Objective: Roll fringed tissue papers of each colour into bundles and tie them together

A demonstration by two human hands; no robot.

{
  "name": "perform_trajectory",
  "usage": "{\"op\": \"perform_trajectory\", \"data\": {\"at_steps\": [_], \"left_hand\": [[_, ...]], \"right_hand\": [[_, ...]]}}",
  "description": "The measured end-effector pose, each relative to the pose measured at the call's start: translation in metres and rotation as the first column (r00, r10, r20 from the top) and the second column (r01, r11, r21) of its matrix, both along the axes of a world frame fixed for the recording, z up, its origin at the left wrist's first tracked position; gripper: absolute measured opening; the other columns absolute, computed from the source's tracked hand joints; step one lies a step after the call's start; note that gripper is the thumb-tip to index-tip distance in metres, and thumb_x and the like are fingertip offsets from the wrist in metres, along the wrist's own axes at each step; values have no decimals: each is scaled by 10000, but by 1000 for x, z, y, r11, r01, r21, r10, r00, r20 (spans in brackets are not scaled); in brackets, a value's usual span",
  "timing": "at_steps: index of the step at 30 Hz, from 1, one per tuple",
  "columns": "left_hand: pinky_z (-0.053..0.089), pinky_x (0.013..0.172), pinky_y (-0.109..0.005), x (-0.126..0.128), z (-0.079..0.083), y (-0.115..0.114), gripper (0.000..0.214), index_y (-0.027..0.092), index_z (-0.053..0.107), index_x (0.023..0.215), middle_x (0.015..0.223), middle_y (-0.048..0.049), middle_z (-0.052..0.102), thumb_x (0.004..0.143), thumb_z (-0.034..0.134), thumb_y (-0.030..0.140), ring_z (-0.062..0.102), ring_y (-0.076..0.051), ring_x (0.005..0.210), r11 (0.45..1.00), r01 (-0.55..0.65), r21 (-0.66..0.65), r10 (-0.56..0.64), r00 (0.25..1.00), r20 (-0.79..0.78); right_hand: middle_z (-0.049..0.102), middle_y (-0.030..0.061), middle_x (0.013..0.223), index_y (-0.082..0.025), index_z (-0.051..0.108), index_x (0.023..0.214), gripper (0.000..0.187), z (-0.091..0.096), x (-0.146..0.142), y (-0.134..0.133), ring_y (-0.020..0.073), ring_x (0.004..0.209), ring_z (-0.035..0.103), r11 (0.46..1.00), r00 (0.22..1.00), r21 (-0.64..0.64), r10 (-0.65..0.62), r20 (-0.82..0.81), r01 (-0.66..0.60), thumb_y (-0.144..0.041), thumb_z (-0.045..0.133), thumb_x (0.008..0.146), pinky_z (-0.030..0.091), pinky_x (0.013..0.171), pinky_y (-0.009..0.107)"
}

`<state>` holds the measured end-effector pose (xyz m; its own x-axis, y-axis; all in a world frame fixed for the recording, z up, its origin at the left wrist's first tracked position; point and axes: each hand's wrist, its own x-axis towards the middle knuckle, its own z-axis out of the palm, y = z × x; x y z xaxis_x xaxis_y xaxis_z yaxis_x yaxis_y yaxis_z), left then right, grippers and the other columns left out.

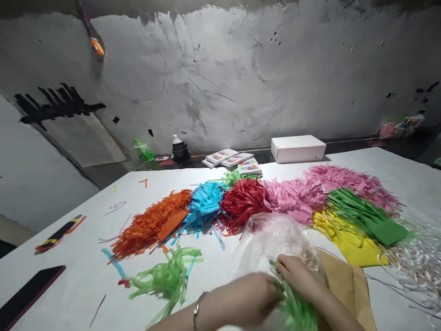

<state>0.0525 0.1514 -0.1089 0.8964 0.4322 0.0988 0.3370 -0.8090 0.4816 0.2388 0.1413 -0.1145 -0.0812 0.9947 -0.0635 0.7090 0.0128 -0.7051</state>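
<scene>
Green tissue strips (298, 312) hang in a bunch at the front, below both hands. My right hand (294, 273) is closed on these strips, with a thin green end poking out by its fingers. My left hand (263, 292), with a bracelet on its wrist, is curled against the same bunch. Its fingers are turned away, and what they grip is mostly hidden. Directly behind the hands lies a transparent plastic bag (265, 230). A brown paper envelope (344, 285) is partly under the right forearm. Loose light green strips (165, 276) lie to the left.
Across the white table (82, 257) lie orange fringe (155, 220), blue fringe (206, 200), red fringe (244, 200), pink fringe (292, 193), yellow fringe (358, 243) and dark green fringe (365, 211). A white box (298, 149), printed cards (237, 158), a cutter (60, 233) and a phone (29, 294) are around.
</scene>
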Motion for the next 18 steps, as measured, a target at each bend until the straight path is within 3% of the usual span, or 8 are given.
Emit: {"op": "perform_trajectory", "data": {"at_steps": [2,5,8,10,14,18], "left_hand": [[533,751,-244,-1,9,29,172,223,697,858,883,-31,715,819,586,98,673,-174,785,989,-143,29,144,988,-53],[546,829,-342,4,12,74,364,145,667,1076,1077,-137,678,802,487,-13,677,-242,928,937,-343,73,346,937,-43],[540,885,-420,15,8,95,528,128,513,1322,1297,-203,558,816,471,-19,632,-290,1081,883,-457,102,457,889,25],[538,911,-418,24,7,94,495,179,482,1333,1330,-168,523,862,491,31,605,-276,1127,873,-474,112,466,880,92],[544,900,-397,37,8,80,285,200,538,1160,1218,-125,532,912,473,76,596,-237,1071,897,-421,135,391,898,203],[564,800,-311,32,0,75,392,194,511,1140,1189,-122,518,825,441,-27,597,-196,1022,951,-288,112,240,917,319]], "right_hand": [[672,4,673,-202,538,667,290,-14,6,-2,149,652,605,998,998,-57,-33,58,36,-120,444,929,330,582,230],[658,11,657,-205,523,697,316,-20,19,0,151,632,597,988,986,-120,-81,144,99,-144,371,967,306,582,241],[664,36,719,-203,526,731,285,-18,29,2,171,700,603,985,972,-129,-88,217,118,-170,381,975,298,616,259],[679,56,788,-199,550,756,256,-14,31,1,191,777,607,987,966,-123,-70,248,103,-187,410,970,296,648,272],[693,86,857,-196,597,781,259,-10,27,-2,226,835,603,990,960,-123,-33,279,70,-201,417,968,274,663,297],[693,80,843,-188,597,789,279,-12,25,-1,218,823,607,989,967,-138,-9,255,45,-181,392,978,280,665,295]]}}
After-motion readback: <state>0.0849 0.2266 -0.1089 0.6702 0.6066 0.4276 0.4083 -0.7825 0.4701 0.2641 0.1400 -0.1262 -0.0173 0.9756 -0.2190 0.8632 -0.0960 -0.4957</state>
